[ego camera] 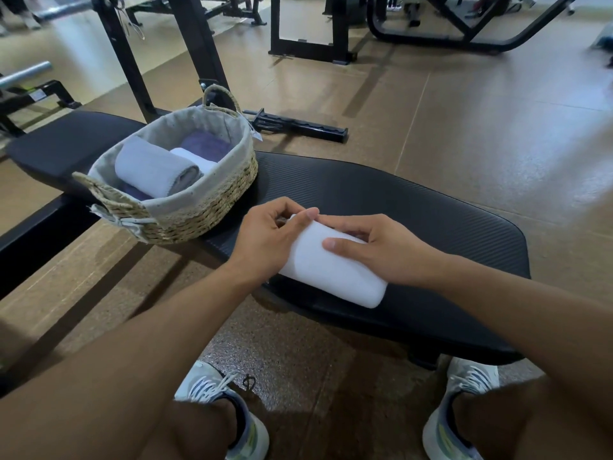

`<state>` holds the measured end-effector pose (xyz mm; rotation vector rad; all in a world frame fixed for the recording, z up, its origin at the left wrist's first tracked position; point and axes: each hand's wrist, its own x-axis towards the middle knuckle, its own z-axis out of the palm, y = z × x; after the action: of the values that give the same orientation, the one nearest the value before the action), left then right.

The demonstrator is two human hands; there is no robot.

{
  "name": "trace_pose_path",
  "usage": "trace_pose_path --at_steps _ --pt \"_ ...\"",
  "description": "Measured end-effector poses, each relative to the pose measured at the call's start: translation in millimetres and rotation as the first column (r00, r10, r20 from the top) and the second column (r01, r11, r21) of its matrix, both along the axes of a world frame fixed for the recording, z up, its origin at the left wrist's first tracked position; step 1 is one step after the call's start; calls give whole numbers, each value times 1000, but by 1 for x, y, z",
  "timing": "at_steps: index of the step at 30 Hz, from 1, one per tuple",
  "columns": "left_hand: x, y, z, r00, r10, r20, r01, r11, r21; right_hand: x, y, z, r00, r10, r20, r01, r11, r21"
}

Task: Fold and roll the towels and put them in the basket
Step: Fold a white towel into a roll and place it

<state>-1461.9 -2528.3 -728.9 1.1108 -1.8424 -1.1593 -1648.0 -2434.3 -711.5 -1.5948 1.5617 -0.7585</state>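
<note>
Soft white terry towel (331,270); woven straw basket (212,207).

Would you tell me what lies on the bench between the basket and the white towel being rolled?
In the head view, only bare black bench padding separates the basket from the white towel; the left hand grips its near end.

No legible text, brand, number or sign appears anywhere in the scene; a small tag hangs from the woven basket (185,207) on the counter (414,207), but it is too small and blurred to read.
</note>
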Motion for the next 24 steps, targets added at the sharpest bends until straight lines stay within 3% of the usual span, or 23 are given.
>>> trace_pose_path --at_steps 5,11,16,20,24 --pt "1 -6 -2 998 56 -5 -55 997 54 1 0 -3 999 -4 48 2 999 40" --pt "5 -6 -4 989 -116 95 105 988 115 -6 2 -4 994 -55 96 52 998 32" --pt "-2 -3 0 985 -81 149 62 990 124 -9 1 -6 987 -115 115 114 993 10" --pt "-7 2 3 998 -23 51 3 933 360 -6 -6 -6 977 -167 135 174 984 -43" --pt "-5 3 5 997 20 73 -36 975 217 1 -8 -7 984 -129 126 133 991 -23"
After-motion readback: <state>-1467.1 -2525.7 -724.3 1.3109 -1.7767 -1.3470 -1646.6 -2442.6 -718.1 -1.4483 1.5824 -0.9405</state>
